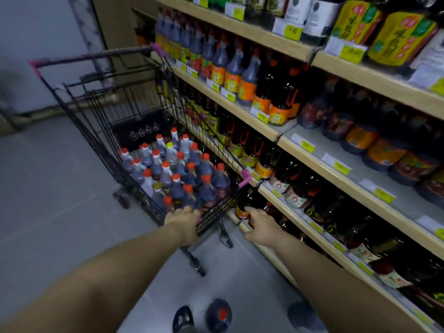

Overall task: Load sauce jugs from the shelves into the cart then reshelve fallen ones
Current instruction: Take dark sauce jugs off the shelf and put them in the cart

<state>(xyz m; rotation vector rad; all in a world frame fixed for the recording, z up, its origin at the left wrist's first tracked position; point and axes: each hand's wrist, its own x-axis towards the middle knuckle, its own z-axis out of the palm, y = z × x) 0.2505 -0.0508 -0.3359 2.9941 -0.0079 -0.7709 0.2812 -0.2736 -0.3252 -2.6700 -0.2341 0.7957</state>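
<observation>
Our left hand (pixel 185 221) is clamped on the near rim of the cart (pixel 101 131) — packed with sauce jugs (pixel 177 174) — while our right hand (pixel 260 228) grips a dark bottle (pixel 242 205) at the low shelf (pixel 300 212).

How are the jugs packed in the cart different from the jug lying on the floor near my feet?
The jugs in the cart stand upright, crowded together inside the cart's wire basket; the jug on the floor sits alone on bare tile, outside the cart. The cart jugs show their caps and shoulders from the side, while the floor jug shows mainly its cap, pointing at the camera. Both have dark contents and red-orange caps.
</observation>
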